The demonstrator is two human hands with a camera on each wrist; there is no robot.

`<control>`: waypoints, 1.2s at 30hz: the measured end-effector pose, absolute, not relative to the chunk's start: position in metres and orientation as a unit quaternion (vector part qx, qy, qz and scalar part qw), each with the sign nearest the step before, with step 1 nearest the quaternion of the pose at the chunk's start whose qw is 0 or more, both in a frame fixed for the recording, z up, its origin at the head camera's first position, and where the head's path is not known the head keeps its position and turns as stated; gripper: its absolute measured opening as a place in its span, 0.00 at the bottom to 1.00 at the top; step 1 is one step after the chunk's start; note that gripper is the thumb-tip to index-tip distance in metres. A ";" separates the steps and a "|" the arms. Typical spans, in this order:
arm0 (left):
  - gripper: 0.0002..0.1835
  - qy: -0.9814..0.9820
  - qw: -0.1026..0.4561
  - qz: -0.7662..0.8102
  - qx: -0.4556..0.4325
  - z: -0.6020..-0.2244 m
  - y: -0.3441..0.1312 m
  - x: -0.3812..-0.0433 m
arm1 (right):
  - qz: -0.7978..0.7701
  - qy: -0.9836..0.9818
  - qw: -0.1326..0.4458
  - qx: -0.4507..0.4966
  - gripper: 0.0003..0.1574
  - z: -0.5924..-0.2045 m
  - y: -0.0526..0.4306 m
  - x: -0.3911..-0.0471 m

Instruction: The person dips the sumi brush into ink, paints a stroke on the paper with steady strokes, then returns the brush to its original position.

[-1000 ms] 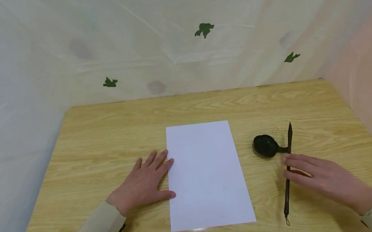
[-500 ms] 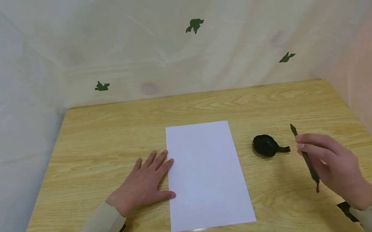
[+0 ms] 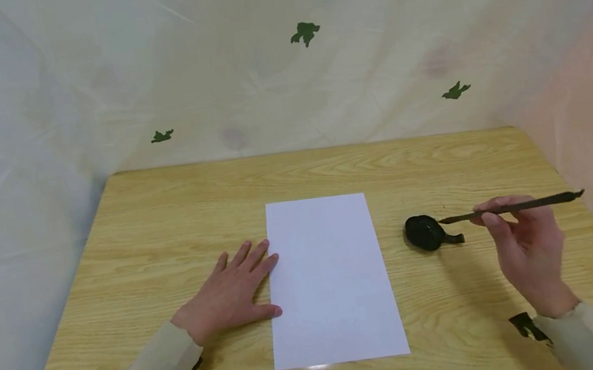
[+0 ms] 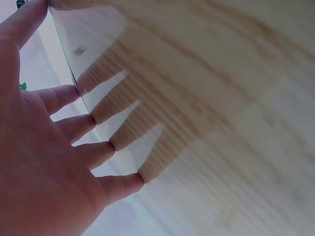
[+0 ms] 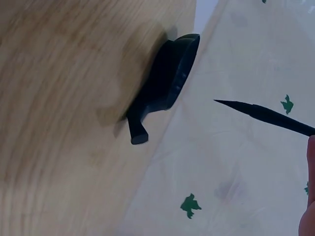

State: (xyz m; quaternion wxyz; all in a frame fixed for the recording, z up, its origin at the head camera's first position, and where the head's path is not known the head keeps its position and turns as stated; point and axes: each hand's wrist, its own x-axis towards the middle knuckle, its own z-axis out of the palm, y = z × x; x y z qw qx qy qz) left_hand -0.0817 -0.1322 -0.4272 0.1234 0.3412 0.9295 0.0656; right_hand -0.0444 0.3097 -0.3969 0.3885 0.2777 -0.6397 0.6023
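At wood-grain table (image 3: 171, 217) enclosed by probably bird-printed sheeting (image 3: 222, 33), pinches brush (image 3: 549, 200) in right hand (image 3: 530, 246) near black dish (image 3: 424, 233), spreads left hand (image 3: 227, 298) wide at edge of white paper (image 3: 329, 278).

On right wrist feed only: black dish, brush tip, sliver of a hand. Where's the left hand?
Observer: In the head view, the left hand lies with its fingers spread at the left edge of the white paper.
Operator: Anything on that paper?
Observer: No marks that I see; its upper side looks blank in the head view.
Operator: And the back end of the brush?
Observer: It sticks out past the right hand, on that hand's right side.
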 end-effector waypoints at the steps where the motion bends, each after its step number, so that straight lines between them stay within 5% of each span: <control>1: 0.50 0.929 0.123 0.067 0.342 -0.427 -0.132 -0.082 | 0.616 -0.631 0.381 0.278 0.16 -0.399 0.311 -0.046; 19: 0.50 0.930 0.123 0.065 0.341 -0.429 -0.133 -0.081 | 0.541 -0.750 0.351 0.148 0.21 -0.422 0.320 -0.059; 36: 0.50 0.929 0.118 0.072 0.343 -0.429 -0.135 -0.081 | 0.470 -0.793 0.363 0.135 0.19 -0.423 0.321 -0.060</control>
